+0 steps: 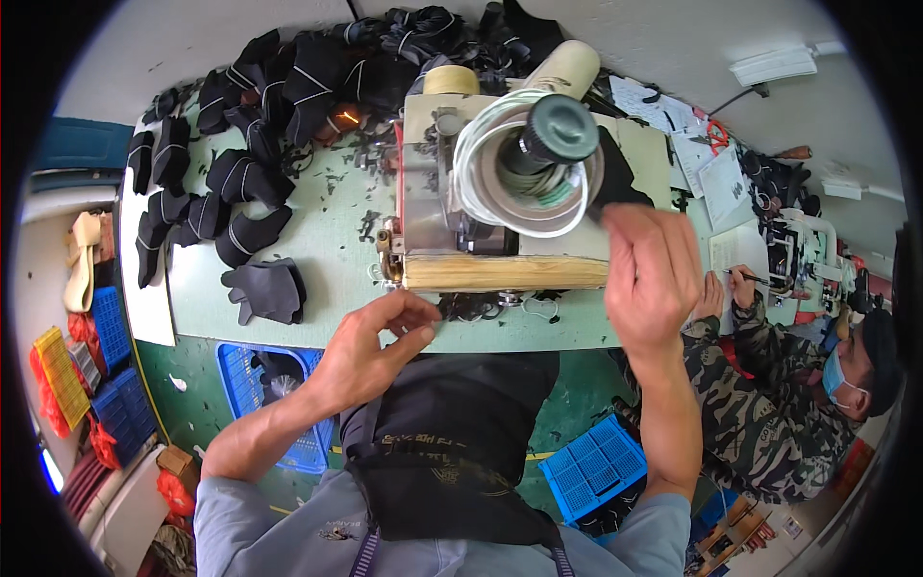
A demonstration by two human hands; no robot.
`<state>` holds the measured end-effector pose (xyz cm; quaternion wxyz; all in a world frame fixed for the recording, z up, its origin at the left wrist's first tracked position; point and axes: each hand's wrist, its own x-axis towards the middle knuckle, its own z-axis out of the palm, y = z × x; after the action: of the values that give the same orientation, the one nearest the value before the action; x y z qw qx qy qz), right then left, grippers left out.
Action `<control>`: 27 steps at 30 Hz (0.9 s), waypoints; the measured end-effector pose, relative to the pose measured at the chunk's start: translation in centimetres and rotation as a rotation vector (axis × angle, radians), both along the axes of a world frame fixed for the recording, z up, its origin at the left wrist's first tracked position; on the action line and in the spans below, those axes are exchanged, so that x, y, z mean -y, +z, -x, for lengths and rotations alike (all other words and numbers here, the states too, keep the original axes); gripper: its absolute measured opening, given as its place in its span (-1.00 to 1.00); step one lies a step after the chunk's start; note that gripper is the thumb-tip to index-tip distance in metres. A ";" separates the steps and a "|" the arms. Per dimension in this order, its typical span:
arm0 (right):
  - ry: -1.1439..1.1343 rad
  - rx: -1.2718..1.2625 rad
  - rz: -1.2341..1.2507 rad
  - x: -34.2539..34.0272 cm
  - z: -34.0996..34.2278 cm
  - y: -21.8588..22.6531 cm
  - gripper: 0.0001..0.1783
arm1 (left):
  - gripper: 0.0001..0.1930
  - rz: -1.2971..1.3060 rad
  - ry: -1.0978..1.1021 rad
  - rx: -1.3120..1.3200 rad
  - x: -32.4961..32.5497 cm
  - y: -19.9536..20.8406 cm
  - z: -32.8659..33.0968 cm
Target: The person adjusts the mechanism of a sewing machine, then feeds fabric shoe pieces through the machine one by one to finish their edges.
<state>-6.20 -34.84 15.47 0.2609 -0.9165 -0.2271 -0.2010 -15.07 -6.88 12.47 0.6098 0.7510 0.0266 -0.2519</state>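
My left hand (373, 348) is at the table's front edge, thumb and forefinger apart with nothing seen between them. It is near the left front corner of a sewing machine (423, 120) and beside black scraps (471, 308). On the machine's right, my right hand (656, 279) is raised with its fingers curled together. Just beyond its fingertips lies a black fabric piece (623, 173); whether the fingers pinch it is hidden. A coil of white tubing (471, 159) and a dark-capped cylinder (563, 130) hide much of the machine. A grey-black cut piece (269, 290) lies left of the machine.
Black sewn pieces with pale lines (248, 178) cover the table's far left. A small orange light (348, 117) glows behind. Blue crates (236, 370) (596, 468) stand below the table. At right, a person in camouflage (769, 404) writes beside another machine (812, 250).
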 end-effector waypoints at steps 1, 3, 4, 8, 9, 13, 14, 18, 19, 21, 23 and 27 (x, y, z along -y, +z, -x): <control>-0.006 0.128 0.109 0.6 -1.2 -0.5 -0.86 | -0.81 -0.020 -0.018 -0.037 -0.2 -0.3 0.3; -0.012 0.258 0.224 1.0 -1.9 -1.4 -0.82 | -0.83 -0.034 -0.037 -0.070 -0.6 -0.7 1.0; -0.018 0.153 0.325 1.0 -2.0 -1.8 -0.80 | -0.83 -0.036 -0.034 -0.083 -0.8 -0.9 1.2; -0.108 -0.086 0.311 1.6 -2.8 -1.9 -0.54 | -0.81 -0.064 -0.042 -0.112 -1.0 -1.2 1.8; -0.153 -0.134 0.255 1.9 -3.1 -1.7 -0.41 | -0.81 -0.107 -0.066 -0.149 -0.9 -1.2 1.8; -0.044 -0.533 0.221 3.3 -6.2 -2.2 -0.29 | -0.81 -0.085 -0.117 -0.147 -0.6 -1.0 1.8; -0.044 -0.536 0.221 3.5 -6.5 -2.5 -0.28 | -0.81 -0.090 -0.124 -0.139 -0.5 -1.0 1.8; -0.117 -0.513 0.273 2.7 -5.2 -3.1 -0.31 | -0.83 -0.115 -0.097 -0.178 -0.8 -1.0 2.3; -0.140 -0.419 0.259 2.2 -4.6 -2.6 -0.34 | -0.83 -0.104 -0.091 -0.201 -0.8 -1.1 2.5; -0.117 -0.338 0.053 1.2 -4.4 -0.8 -0.44 | -0.82 -0.099 -0.081 -0.254 -0.8 -1.2 2.9; 0.017 -0.338 -0.368 0.7 -5.1 2.5 -0.57 | -0.81 -0.097 -0.106 -0.261 -0.4 -1.3 3.2; 0.465 -0.302 -0.427 -2.4 -5.7 7.4 -0.59 | -0.80 -0.121 -0.197 -0.238 0.1 -1.2 3.8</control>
<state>-0.52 -32.42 22.87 0.5162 -0.7844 -0.3415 -0.0411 -18.83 -7.00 11.24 0.5284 0.7502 0.0398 -0.3955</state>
